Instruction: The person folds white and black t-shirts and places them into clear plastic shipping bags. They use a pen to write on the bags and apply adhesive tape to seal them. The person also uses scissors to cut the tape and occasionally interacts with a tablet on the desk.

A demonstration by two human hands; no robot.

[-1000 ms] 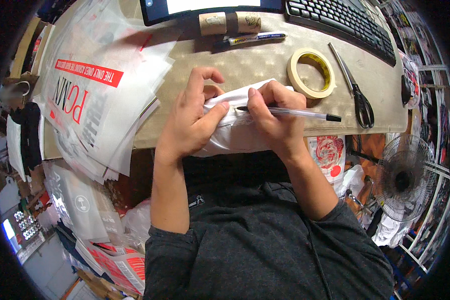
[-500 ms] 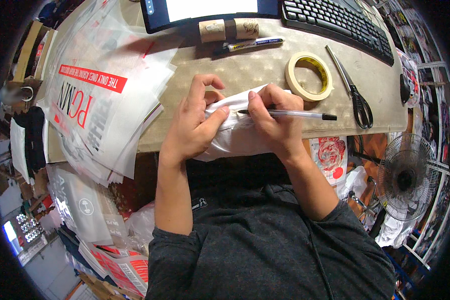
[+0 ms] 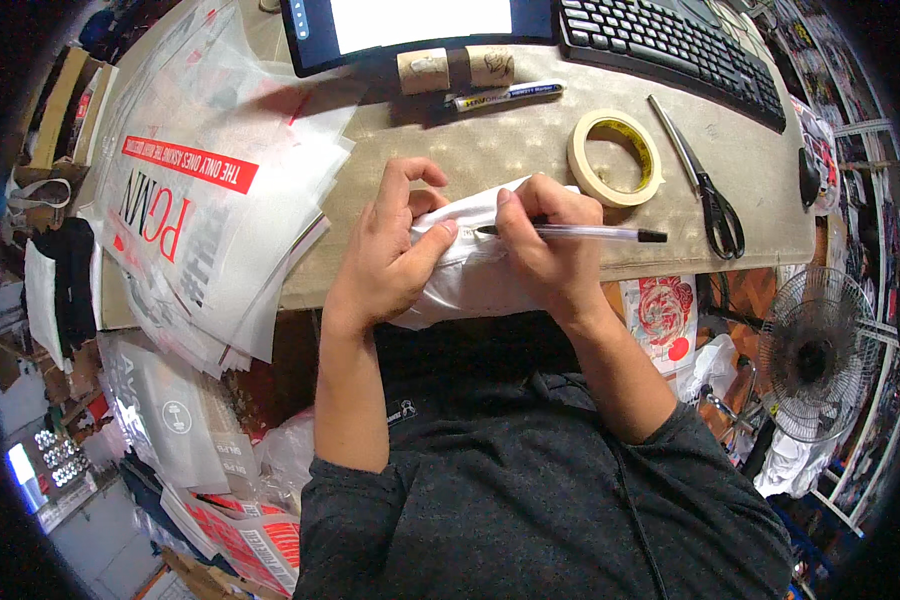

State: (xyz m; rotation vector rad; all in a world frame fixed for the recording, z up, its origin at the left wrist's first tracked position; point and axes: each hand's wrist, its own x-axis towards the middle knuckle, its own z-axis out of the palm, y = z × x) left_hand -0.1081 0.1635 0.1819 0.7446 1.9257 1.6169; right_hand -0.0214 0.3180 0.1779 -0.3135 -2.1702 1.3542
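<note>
White cloth (image 3: 480,285), one soft, creased bundle with rounded folds, lies at the middle of the table's near edge and reaches a little past it; whether it rests on the table (image 3: 530,140) or is held just above it, I cannot tell. The left hand (image 3: 385,245) grips its left end: the thumb presses flat on top, the index finger arches up and away from the thumb, and the remaining fingers are partly hidden. The right hand (image 3: 560,240) pinches one pen (image 3: 600,233) between thumb and index finger, the others curled. The pen has a slim, clear plastic barrel with a black end, and its dark point is at the cloth near the left thumb; contact is too small to make out.

Beyond the right hand is one ring of cream tape (image 3: 582,175), then, toward the table's right edge, one pair of scissors (image 3: 718,215) with metal blades and black loop handles. Toward the far edge are two brown cylinders (image 3: 423,72), one white-and-blue marker (image 3: 510,96) and one black keyboard (image 3: 670,50) at the far right corner. Thin, translucent printed sheets (image 3: 170,200) fan over the left edge, too overlapped to count.
</note>
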